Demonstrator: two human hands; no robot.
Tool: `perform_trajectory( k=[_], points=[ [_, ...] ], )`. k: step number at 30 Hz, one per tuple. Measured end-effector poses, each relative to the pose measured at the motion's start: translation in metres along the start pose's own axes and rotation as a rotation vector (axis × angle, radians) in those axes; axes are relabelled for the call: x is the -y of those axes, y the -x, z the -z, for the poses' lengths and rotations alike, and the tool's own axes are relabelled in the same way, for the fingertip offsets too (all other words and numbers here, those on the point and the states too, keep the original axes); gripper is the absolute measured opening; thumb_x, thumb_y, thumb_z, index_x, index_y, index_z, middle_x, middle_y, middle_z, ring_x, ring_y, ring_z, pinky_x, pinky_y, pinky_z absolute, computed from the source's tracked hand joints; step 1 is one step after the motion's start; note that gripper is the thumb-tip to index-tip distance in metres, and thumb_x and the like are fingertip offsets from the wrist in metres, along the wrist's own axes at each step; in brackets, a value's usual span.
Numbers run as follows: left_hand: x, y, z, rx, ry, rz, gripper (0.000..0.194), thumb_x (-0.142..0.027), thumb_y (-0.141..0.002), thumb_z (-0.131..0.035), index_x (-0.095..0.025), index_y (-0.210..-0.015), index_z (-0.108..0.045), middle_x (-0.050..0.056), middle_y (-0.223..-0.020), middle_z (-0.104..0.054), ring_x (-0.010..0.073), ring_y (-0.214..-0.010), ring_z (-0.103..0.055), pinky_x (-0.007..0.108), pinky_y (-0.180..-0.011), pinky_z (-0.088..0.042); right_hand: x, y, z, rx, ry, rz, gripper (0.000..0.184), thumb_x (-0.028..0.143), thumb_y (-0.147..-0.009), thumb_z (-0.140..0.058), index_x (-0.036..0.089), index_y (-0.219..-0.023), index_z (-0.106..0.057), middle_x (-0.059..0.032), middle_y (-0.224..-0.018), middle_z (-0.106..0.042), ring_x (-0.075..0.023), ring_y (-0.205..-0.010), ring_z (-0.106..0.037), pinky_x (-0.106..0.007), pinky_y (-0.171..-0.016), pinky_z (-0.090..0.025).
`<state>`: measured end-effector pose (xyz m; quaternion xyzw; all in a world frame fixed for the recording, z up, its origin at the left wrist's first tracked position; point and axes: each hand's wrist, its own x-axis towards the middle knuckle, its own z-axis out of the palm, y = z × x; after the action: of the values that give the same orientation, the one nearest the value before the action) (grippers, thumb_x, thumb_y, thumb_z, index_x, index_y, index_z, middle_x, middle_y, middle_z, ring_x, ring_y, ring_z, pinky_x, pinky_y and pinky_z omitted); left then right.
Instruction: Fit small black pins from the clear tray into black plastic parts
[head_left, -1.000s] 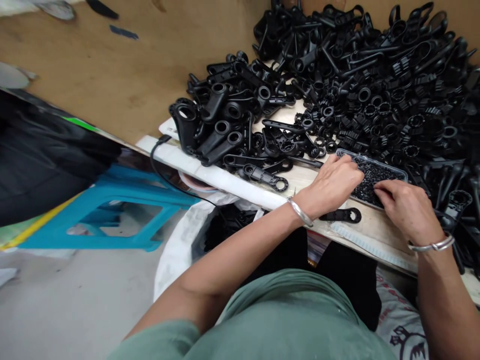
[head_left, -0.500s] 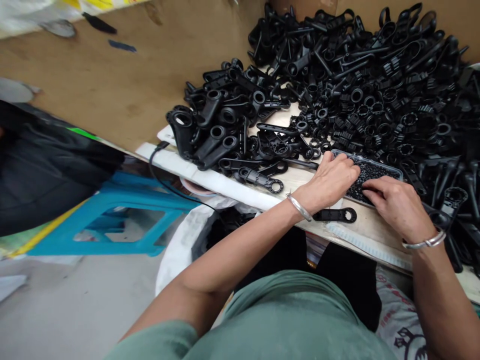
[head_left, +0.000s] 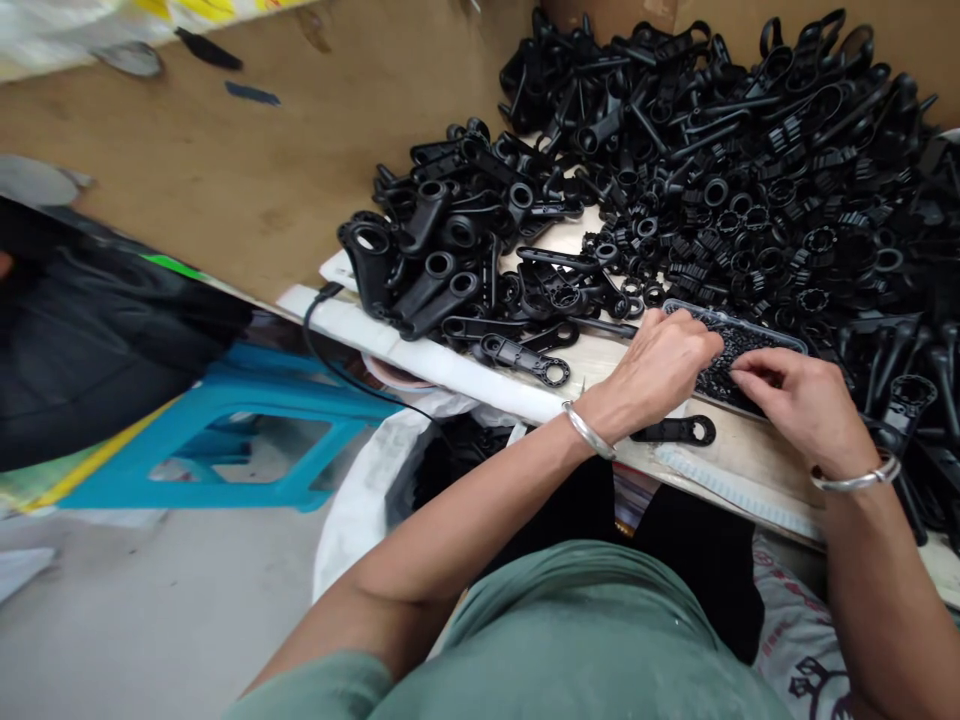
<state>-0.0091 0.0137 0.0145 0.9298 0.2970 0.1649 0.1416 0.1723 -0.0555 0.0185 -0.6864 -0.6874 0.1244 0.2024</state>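
Note:
A shallow clear plastic box (head_left: 784,341) full of tiny black pieces (head_left: 726,352) lies at the work surface's near side. Over its left end bends my left hand (head_left: 664,362), fingers curled down into the pieces and pressed together; what they hold, if anything, is hidden. From the right, my right hand (head_left: 806,405) reaches over the box's near edge with thumb and forefinger pinched at the pieces. Anything in that pinch is too small to make out. Just in front of the box, partly behind my left wrist, rests a black handle-shaped part with a toothed ring end (head_left: 697,430).
A large heap of black plastic parts (head_left: 675,130) covers the back and right of the surface. More ring-ended parts (head_left: 431,215) pile up at left, beside a cardboard wall (head_left: 262,190). A cable (head_left: 330,365) hangs over the white edge strip (head_left: 420,355). A blue stool (head_left: 247,480) stands lower left.
Both hands stay at the box, with only small finger shifts among the tiny pieces. My right hand's fingertips have drawn slightly up. The whole view has shifted a little to the right.

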Motion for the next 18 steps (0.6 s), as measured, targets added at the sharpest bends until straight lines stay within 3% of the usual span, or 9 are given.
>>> perform_trajectory(
  k=[2, 6, 13, 18],
  points=[
    [-0.003, 0.000, -0.004, -0.019, 0.054, -0.031, 0.019, -0.011, -0.095, -0.051, -0.015, -0.091, -0.070, 0.005, -0.096, -0.074, 0.0215, -0.096, -0.062, 0.034, -0.081, -0.037, 0.000, 0.000, 0.003, 0.000, -0.211, -0.107, 0.016, 0.032, -0.084, -0.064, 0.020, -0.083, -0.074, -0.0014, -0.072, -0.070, -0.0146, -0.063, -0.060, -0.028, -0.063, -0.045],
    [-0.010, -0.003, -0.012, -0.076, 0.138, -0.022, 0.016, -0.019, -0.096, -0.058, -0.013, -0.093, -0.072, 0.008, -0.097, -0.076, 0.0221, -0.092, -0.064, 0.035, -0.084, -0.042, 0.003, 0.002, 0.004, 0.076, -0.599, -0.308, 0.035, 0.049, -0.074, -0.075, 0.015, -0.080, -0.071, 0.0010, -0.056, -0.058, -0.0085, -0.046, -0.044, -0.022, -0.043, -0.032],
    [-0.010, -0.003, -0.017, -0.140, 0.224, -0.057, 0.019, -0.016, -0.096, -0.055, -0.013, -0.091, -0.073, 0.007, -0.091, -0.076, 0.0208, -0.088, -0.066, 0.034, -0.086, -0.047, 0.007, 0.006, 0.009, 0.178, -0.888, -0.379, 0.042, 0.051, -0.069, -0.083, 0.013, -0.078, -0.068, -0.0003, -0.060, -0.059, -0.0066, -0.048, -0.047, -0.019, -0.044, -0.035],
    [-0.013, 0.003, -0.021, -0.295, 0.263, -0.031, 0.016, -0.017, -0.096, -0.058, -0.014, -0.091, -0.073, 0.006, -0.088, -0.075, 0.0183, -0.087, -0.064, 0.031, -0.084, -0.048, 0.009, 0.007, 0.009, 0.137, -0.995, -0.424, 0.037, 0.044, -0.065, -0.086, 0.013, -0.078, -0.070, -0.0013, -0.061, -0.060, -0.0080, -0.050, -0.049, -0.020, -0.044, -0.040]
  ],
)
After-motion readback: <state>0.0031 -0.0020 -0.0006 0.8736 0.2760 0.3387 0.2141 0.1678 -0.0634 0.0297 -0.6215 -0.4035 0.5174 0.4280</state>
